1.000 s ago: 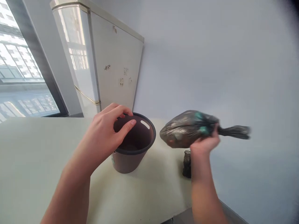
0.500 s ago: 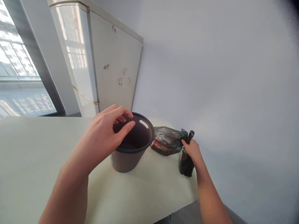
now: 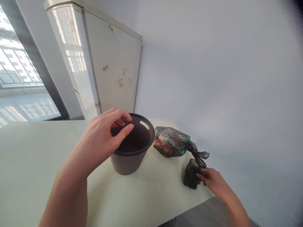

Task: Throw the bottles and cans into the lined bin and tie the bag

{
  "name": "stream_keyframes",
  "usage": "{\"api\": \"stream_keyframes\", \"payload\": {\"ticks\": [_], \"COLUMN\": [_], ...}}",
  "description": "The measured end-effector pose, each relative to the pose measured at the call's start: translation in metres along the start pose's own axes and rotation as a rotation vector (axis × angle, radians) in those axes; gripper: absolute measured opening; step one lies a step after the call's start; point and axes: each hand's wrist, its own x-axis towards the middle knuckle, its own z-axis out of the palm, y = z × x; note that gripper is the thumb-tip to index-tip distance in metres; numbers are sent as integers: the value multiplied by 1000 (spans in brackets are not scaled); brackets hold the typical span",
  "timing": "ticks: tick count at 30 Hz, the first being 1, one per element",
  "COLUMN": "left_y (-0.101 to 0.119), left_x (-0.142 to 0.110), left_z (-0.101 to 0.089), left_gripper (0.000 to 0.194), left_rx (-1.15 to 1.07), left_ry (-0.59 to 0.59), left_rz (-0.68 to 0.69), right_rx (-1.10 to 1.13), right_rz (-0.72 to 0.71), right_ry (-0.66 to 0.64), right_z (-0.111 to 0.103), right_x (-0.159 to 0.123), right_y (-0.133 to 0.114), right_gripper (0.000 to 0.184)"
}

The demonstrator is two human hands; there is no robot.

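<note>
A brown trash can (image 3: 129,164) with a dark rim and a slot handle stands upright on the pale table. My left hand (image 3: 110,130) hovers over its near-left rim, fingers curved and apart, holding nothing. To the right of the can lies a knotted dark, see-through garbage bag (image 3: 171,142), with red and green items showing through. My right hand (image 3: 210,178) pinches the right side of a roll of black garbage bags (image 3: 191,175) by the table's right edge. The knotted bag's loose tail hangs just above that hand.
The pale table (image 3: 35,170) reaches to the left and front. Behind it stands a white refrigerator (image 3: 113,63) with worn spots on its side. A plain wall (image 3: 213,78) borders the right, and a window (image 3: 19,72) is at far left.
My right hand has lowered the knotted garbage bag onto the table beside the can, let it go, and moved down and right to the black roll. My left hand has stayed nearly still.
</note>
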Motion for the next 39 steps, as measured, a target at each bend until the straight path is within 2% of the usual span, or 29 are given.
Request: {"api": "stream_keyframes", "payload": {"ticks": [3, 5, 6, 8, 12, 13, 15, 18, 21, 24, 27, 30, 33, 37, 39], "left_y": [3, 5, 6, 8, 17, 19, 22, 23, 25, 26, 21, 8, -5, -13, -14], "left_x": [-2, -4, -4, -6, -6, -6, -6, -6, -4, -2, 2, 7, 10, 11, 9], "left_z": [1, 1, 2, 3, 9, 10, 11, 8, 1, -5, -5, -3, -4, -7, -8], "left_gripper": [19, 23, 25, 29, 35, 36, 28, 13, 8, 11, 15, 23, 19, 7, 5], "left_rx": [1, -13, -35, -113, -315, -343, -366, -369, -368, -335, -280, -337, -520, -732, -840], "left_ry": [-20, -56, -89, -167, -249, -237, -153, 122, 392, 565, 607, 506, 375, 425, 458], "left_rz": [-4, -31, -46, -65, -14, 4, 17, -54, -145, -193, -186, -150, -164, -214, -178], "right_rx": [68, 165, 243, 417, 609, 624, 589, 600, 597, 593, 700, 859, 981, 1043, 1004], "right_rz": [-267, -447, -526, -643, -795, -852, -981, -1102, -1095, -1086, -1101, -1090, -1061, -1046, -1057], "right_ry": [-225, -281, -262, -140, 158, 197, 158, 89, 74, 144, 288, 327, 160, -161, -251], "right_z": [-17, -29, -32, -34, -21, -17, -14, -18, -31, -41, -38, -25, -16, -17, -18], "right_x": [-30, -46, -50, -52, -40, -37, -32, -26, -16, -4, 6, 13, 18, 23, 22], "right_y": [-21, -42, -55, -88, -176, -201, -246, -291, -305, -302, -303, -309, -312, -306, -306], "right_gripper": [27, 21, 20, 19, 24, 22, 12, 9, 8, 21, 26, 24, 20, 23, 26]}}
